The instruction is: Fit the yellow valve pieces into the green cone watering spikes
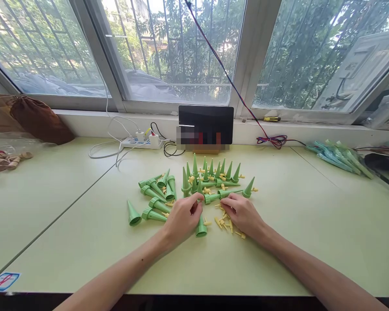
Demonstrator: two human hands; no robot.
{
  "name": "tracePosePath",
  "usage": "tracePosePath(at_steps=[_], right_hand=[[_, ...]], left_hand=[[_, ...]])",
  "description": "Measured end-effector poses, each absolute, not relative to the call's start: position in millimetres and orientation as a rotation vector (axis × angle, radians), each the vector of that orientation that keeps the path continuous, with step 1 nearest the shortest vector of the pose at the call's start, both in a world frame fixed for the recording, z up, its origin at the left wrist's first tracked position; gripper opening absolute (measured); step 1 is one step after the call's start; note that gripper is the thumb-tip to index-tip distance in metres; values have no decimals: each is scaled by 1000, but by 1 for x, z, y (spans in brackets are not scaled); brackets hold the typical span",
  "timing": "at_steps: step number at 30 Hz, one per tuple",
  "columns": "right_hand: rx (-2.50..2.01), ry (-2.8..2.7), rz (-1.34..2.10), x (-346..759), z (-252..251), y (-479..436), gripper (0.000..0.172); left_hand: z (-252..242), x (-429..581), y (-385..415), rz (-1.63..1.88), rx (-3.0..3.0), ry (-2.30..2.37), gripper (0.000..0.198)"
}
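Note:
My left hand is closed with thumb and forefinger together around a green plant watering spike. That spike's round open base faces me, and a yellow valve sticks out of its side. My right hand has its fingers pinched at the top of a small pile of loose yellow valves. What its fingertips hold, if anything, is hidden. Just beyond both hands lie more green spikes on their sides. Behind these, several spikes stand point up, many with yellow valves fitted.
Left of my hands lie several green spikes, with one standing apart. A dark tablet leans at the back beside a power strip and cables. Bagged spikes lie far right; wooden pieces lie far left.

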State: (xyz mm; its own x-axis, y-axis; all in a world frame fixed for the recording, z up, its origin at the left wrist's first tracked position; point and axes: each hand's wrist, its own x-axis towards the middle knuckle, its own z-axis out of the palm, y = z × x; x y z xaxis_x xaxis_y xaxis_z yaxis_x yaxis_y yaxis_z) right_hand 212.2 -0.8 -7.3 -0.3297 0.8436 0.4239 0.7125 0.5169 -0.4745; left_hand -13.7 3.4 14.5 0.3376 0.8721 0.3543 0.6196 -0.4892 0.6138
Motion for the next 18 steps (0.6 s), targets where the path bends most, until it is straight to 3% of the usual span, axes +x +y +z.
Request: tracePosePath(at_steps=[18], right_hand=[[-1286,-2166,271,209,-10,1,17]], left_hand=[[11,-14,3,933,2232,1284,16]])
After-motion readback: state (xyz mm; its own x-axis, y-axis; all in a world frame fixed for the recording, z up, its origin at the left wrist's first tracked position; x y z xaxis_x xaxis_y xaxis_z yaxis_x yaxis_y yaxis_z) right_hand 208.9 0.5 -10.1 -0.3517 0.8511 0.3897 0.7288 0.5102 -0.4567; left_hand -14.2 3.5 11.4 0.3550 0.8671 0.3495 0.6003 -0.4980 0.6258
